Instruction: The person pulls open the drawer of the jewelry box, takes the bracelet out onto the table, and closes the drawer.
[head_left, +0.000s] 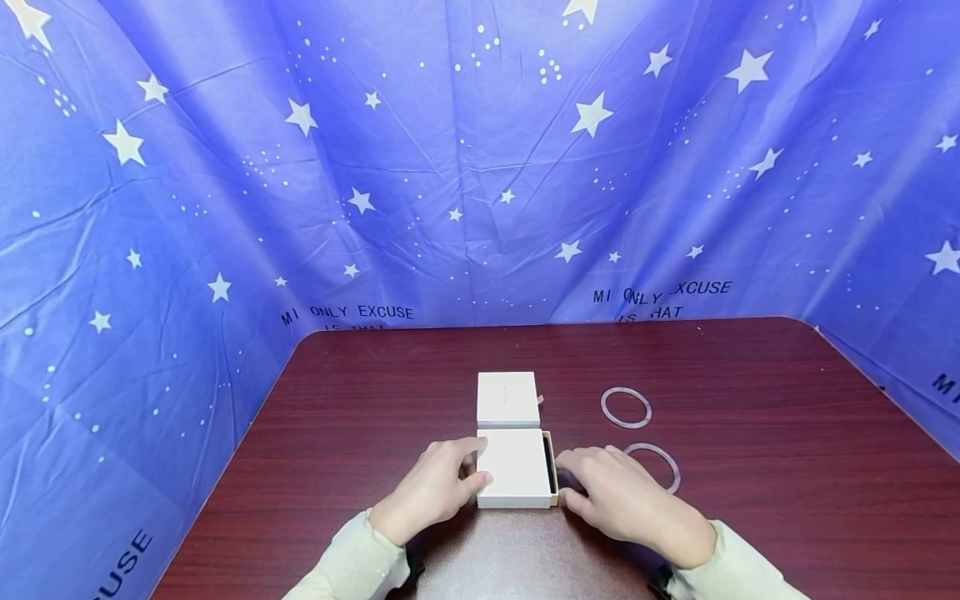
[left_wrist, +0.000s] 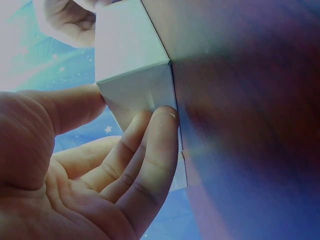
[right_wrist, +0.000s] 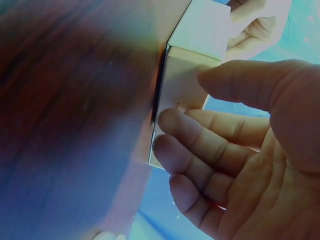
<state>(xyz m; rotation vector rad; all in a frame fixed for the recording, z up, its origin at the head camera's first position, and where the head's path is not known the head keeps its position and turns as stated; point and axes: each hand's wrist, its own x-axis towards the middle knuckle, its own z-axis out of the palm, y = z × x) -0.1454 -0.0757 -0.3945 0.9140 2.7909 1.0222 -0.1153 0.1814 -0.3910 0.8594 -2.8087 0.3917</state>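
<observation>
A white slide-out box (head_left: 513, 468) lies on the table, its tan inner drawer (head_left: 555, 479) sticking out slightly at the right, with a dark strip of the interior visible. My left hand (head_left: 437, 483) touches the box's left end; in the left wrist view, fingertips (left_wrist: 165, 117) rest against the end face and the thumb is at the top edge. At the opposite end is my right hand (head_left: 618, 493). The right wrist view shows its thumb (right_wrist: 212, 82) on the drawer's end panel (right_wrist: 185, 82), with extended fingers beside it; whether every fingertip touches is unclear.
A second white box (head_left: 507, 398) with a small pink tab sits directly behind the first. To the right lie two pale purple bangles, one farther back (head_left: 604, 408) and a nearer bangle (head_left: 667, 457) partly behind my right hand. A blue star-patterned curtain (head_left: 465, 167) surrounds the dark red table (head_left: 360, 392).
</observation>
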